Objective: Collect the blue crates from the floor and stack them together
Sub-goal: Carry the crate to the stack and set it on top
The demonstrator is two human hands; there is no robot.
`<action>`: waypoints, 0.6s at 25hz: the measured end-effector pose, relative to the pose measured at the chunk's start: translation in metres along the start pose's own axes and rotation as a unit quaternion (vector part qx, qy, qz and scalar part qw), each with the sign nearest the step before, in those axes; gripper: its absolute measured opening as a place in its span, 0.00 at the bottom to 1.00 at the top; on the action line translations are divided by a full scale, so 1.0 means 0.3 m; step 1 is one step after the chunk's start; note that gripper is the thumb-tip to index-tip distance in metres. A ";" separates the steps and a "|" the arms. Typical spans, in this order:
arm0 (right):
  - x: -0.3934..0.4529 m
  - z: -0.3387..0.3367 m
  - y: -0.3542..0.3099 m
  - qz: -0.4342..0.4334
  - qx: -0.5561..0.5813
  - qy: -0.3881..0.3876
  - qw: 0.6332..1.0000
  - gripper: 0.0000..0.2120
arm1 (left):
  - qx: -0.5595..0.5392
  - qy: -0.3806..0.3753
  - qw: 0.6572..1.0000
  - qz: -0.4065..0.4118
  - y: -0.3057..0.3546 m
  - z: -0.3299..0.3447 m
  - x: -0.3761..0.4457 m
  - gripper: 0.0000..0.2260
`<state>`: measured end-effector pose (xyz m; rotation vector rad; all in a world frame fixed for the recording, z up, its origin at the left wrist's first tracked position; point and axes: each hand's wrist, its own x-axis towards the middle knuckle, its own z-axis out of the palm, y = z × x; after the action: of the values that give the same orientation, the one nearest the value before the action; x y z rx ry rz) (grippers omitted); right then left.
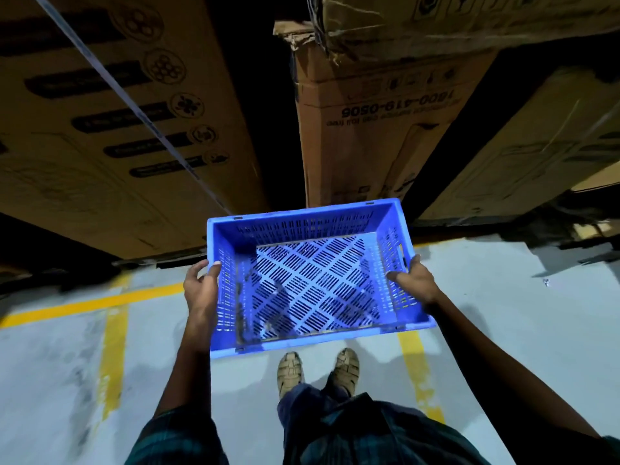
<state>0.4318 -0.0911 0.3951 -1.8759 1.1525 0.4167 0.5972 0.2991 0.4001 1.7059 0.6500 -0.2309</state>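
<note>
One empty blue crate (pixel 312 280) with slotted walls and a slotted floor hangs level in the air in front of me, above my feet. My left hand (pixel 201 290) grips its left wall, thumb over the rim. My right hand (pixel 414 283) grips the right wall near the handle slot, thumb inside the crate. No other blue crate is in view.
Tall cardboard boxes stand ahead: a large one at the left (pixel 110 129), one in the middle (pixel 379 122) and one at the right (pixel 536 146), with dark gaps between. The grey floor (pixel 503 313) carries yellow lines (pixel 90 305). My sandalled feet (pixel 318 370) are below the crate.
</note>
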 end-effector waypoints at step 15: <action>-0.139 0.042 0.110 -0.022 -0.188 -0.017 0.982 0.43 | 0.230 -0.004 0.972 -0.036 -0.183 -0.146 -0.169 0.25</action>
<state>0.3844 -0.0641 0.3987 -2.2049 1.0601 0.6772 0.5178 0.3316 0.3896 2.1249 0.6898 -0.4678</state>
